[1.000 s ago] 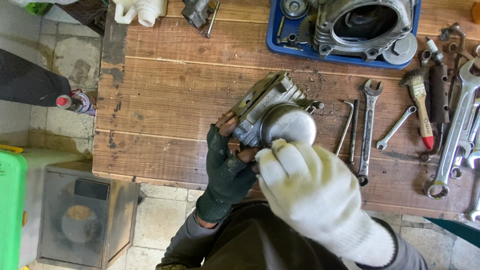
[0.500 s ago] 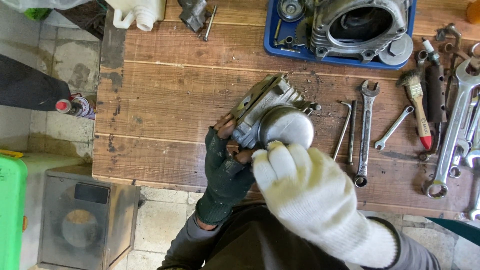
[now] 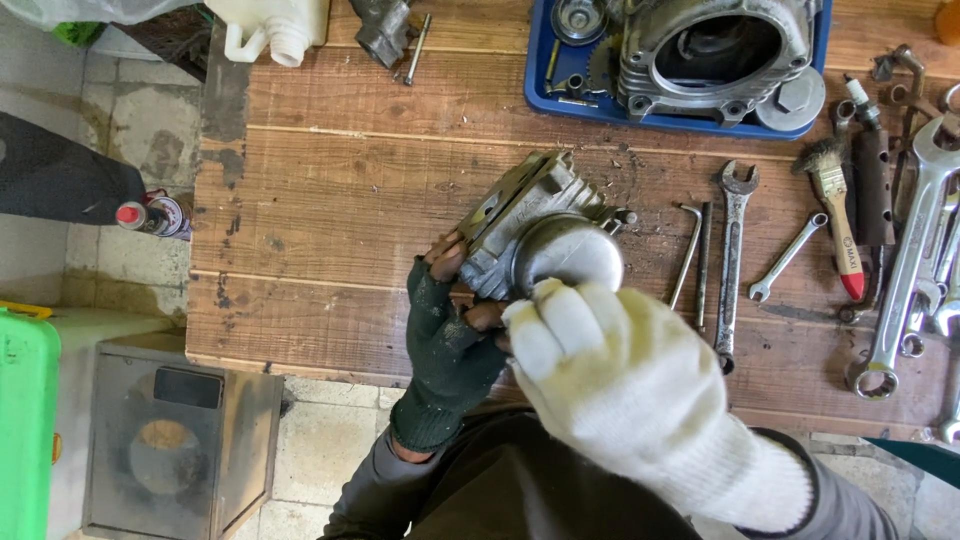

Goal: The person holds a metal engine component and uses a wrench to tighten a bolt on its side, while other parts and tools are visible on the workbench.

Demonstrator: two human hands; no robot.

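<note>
the left hand (image 3: 450,345), in a dark fingerless glove, is curled around the lower left side of the cylinder (image 3: 530,225), its bare fingertips pressed against the metal, so it has a firm hold of the part. the right hand (image 3: 620,385), in a white knit glove, lies just below and to the right of it, fingers bent and touching the rounded piston (image 3: 568,255) that sits in the cylinder's near end; how tightly it grips cannot be told, since the glove hides the palm side. the cylinder is held tilted just above the wooden bench (image 3: 330,210), near its front edge, between both hands and the person's chest.

to the right on the bench lie an allen key (image 3: 688,250), a long spanner (image 3: 732,260), a small spanner (image 3: 787,258) and a brush (image 3: 835,220) with a red-tipped handle. further right are larger spanners (image 3: 910,250). at the back a blue tray (image 3: 545,80) holds an engine casing (image 3: 715,50). a white jug (image 3: 270,25) stands at the back left.
</note>
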